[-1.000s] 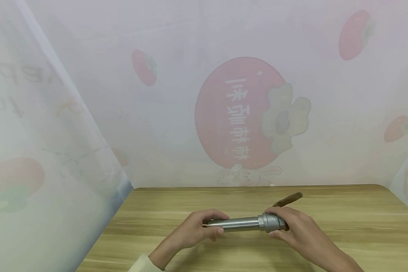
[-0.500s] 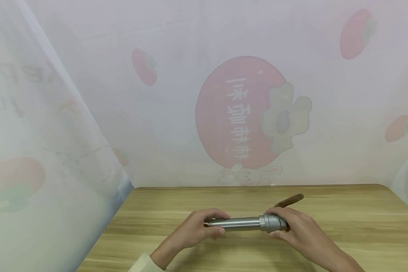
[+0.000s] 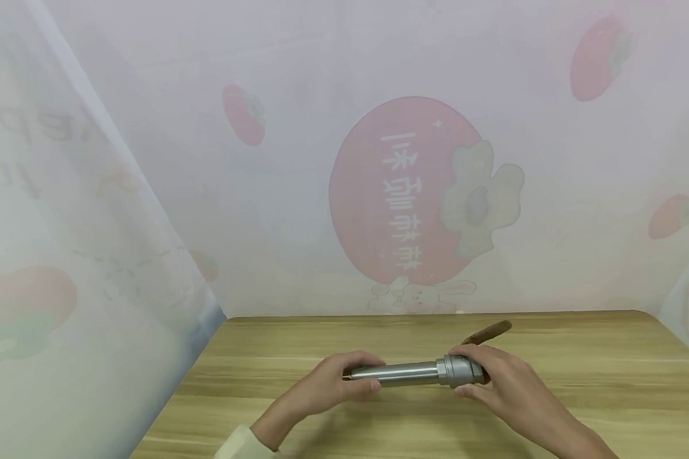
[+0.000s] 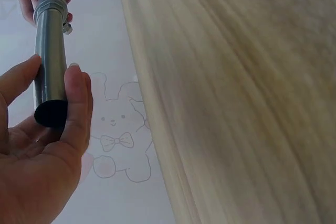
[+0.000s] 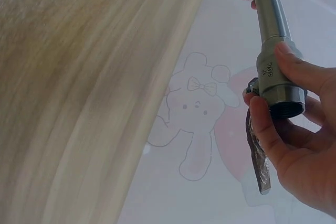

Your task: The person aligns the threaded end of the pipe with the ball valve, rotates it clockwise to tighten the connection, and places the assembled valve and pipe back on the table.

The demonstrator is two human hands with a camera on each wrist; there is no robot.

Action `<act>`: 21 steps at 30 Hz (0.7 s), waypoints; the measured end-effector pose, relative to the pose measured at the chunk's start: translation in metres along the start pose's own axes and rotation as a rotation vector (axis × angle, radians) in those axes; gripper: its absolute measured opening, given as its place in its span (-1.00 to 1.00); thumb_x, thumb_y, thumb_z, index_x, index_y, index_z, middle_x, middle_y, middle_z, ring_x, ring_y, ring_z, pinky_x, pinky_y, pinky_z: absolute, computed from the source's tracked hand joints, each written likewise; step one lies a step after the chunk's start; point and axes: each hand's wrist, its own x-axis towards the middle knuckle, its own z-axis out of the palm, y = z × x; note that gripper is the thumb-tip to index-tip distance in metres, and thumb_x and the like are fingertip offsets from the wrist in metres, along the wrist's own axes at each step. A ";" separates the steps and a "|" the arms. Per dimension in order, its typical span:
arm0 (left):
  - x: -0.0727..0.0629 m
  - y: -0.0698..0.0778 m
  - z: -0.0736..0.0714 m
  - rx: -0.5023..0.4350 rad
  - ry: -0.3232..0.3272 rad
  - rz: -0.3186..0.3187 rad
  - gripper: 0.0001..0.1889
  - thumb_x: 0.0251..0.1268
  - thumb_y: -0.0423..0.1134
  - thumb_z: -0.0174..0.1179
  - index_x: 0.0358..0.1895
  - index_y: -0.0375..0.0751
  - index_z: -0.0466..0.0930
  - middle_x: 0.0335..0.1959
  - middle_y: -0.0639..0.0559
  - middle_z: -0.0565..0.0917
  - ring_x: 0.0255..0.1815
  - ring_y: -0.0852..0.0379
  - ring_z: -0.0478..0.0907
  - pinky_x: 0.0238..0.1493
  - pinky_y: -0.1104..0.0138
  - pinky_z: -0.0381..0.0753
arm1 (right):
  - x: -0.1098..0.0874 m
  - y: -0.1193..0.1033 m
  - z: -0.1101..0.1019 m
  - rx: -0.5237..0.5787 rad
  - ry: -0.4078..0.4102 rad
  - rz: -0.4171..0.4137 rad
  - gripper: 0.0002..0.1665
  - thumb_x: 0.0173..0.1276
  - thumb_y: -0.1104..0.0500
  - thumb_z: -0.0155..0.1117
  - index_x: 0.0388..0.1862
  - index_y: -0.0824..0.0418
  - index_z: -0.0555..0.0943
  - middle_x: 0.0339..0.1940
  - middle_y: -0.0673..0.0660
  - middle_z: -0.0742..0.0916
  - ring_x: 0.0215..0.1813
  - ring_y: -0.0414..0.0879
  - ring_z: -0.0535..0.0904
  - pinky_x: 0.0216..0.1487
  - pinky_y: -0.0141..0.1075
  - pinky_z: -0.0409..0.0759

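A smooth steel pipe is joined to a metal ball valve, held level over the table. My left hand pinches the pipe's free end between thumb and fingers; the open end faces the left wrist camera. Round the valve body curl the thumb and fingers of my right hand. In the right wrist view the valve's threaded opening shows, and its dark lever sticks out past my fingers. How deep the pipe sits in the valve is hidden.
Below both hands lies a wood-grain table. Behind it hangs a pale printed curtain with a red circle and a flower, and another sheet slopes down on the left side.
Pipe and valve have risen slightly, the valve end a little more, so the pipe tilts up to the right. Both hands keep their hold.
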 end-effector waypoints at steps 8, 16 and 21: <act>0.000 -0.002 -0.005 -0.095 -0.065 -0.102 -0.60 0.77 -0.02 0.11 0.33 -0.21 0.70 0.07 -0.07 0.79 0.07 -0.16 0.75 0.04 0.26 0.83 | -0.001 0.000 0.003 -0.010 0.020 -0.023 -0.36 0.13 0.09 0.77 0.22 -0.03 0.74 0.07 -0.13 0.85 -0.05 -0.37 0.69 -0.13 -0.37 0.73; 0.000 -0.005 -0.005 -0.131 -0.115 -0.091 -0.59 0.75 -0.08 0.15 0.40 -0.23 0.65 0.10 -0.11 0.76 0.07 -0.05 0.72 0.11 0.24 0.81 | 0.000 -0.002 0.003 -0.007 0.012 -0.010 -0.35 0.12 0.12 0.77 0.22 -0.03 0.74 0.09 -0.10 0.85 -0.04 -0.30 0.73 -0.13 -0.38 0.74; -0.001 -0.007 -0.005 -0.111 -0.115 -0.066 -0.61 0.72 -0.12 0.19 0.40 -0.22 0.65 0.02 -0.12 0.74 -0.01 0.06 0.68 0.08 0.22 0.82 | 0.000 -0.001 0.005 -0.002 -0.013 -0.020 -0.34 0.14 0.14 0.76 0.24 0.00 0.73 0.12 -0.06 0.85 -0.03 -0.23 0.76 -0.12 -0.38 0.75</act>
